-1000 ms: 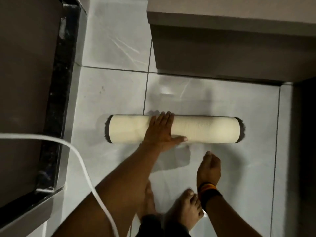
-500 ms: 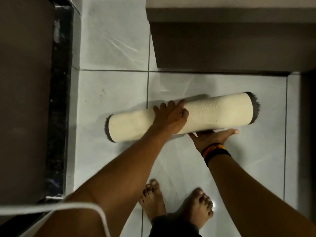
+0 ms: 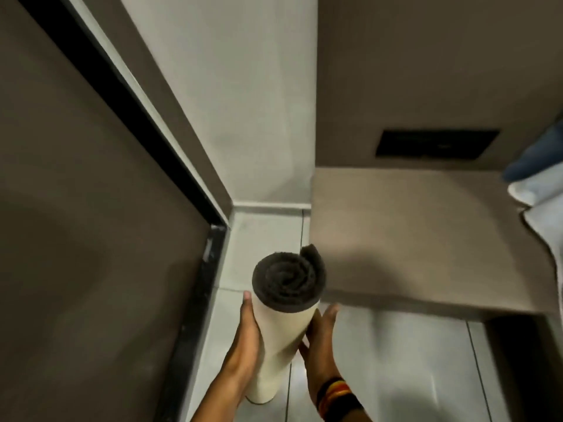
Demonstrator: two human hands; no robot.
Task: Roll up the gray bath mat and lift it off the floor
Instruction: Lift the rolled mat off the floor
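Two hands: we hold the bath mat (image 3: 285, 312) between them, upright, above the floor (image 3: 396, 360).
Change: half a second ago it lay tilted on the tiles; we judge the lift done.
Left hand (image 3: 245, 339): grip clamped along the roll's left side.
Right hand (image 3: 318, 345): palm pressed against its right side, fingers extended.

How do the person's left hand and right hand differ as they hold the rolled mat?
The left hand lies along the rolled mat's left side, thumb up; the right hand presses its right side with fingers spread. The right wrist wears striped bands; the left wrist is bare. Both hold the cream backing.
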